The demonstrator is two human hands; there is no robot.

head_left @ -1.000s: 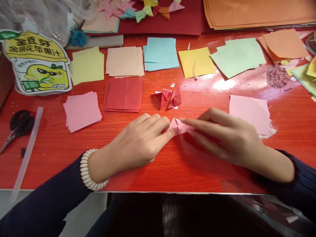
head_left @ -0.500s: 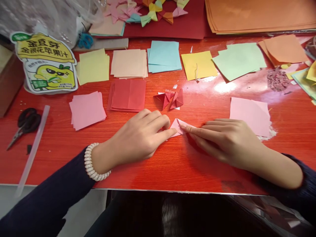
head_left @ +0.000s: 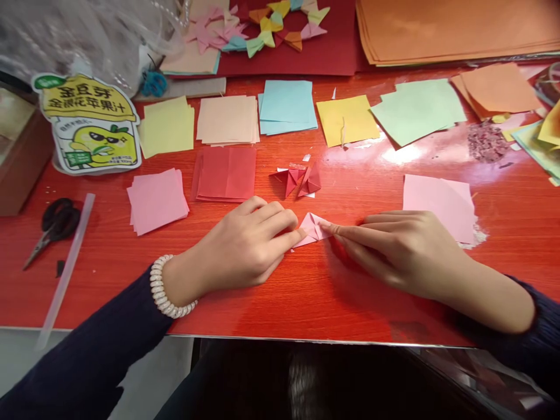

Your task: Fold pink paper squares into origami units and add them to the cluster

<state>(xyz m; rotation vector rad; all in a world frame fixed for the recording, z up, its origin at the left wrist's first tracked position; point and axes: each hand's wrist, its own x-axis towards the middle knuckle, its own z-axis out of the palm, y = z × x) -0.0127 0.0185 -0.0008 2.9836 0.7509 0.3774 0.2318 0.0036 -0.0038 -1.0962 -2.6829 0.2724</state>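
- Toward the middle of the table (head_left: 271, 315), a folded pink piece (head_left: 312, 223) is being worked on; it can be taken as the clock's centre.
- At 9, its left corner is pressed by the left hand (head_left: 245, 245), thumb stuck out, other fingers curled and bunched together.
- At 3, its right side is pressed by the right hand (head_left: 402, 248), index straight out, the others tucked in.
- Whether it's properly pinched or just pinned can't be told, since the undersides are hidden.
- At 12, two red folds (head_left: 311, 182) are parked close by.
- Around 10, a red pile (head_left: 226, 172) is stacked, with a pouch (head_left: 96, 140) propped farther out.
- Past the left hand at 9, a pink pile (head_left: 158, 201) is laid, then scissors (head_left: 59, 221).
- Farther up at 12, a blue pile (head_left: 287, 106) is set.
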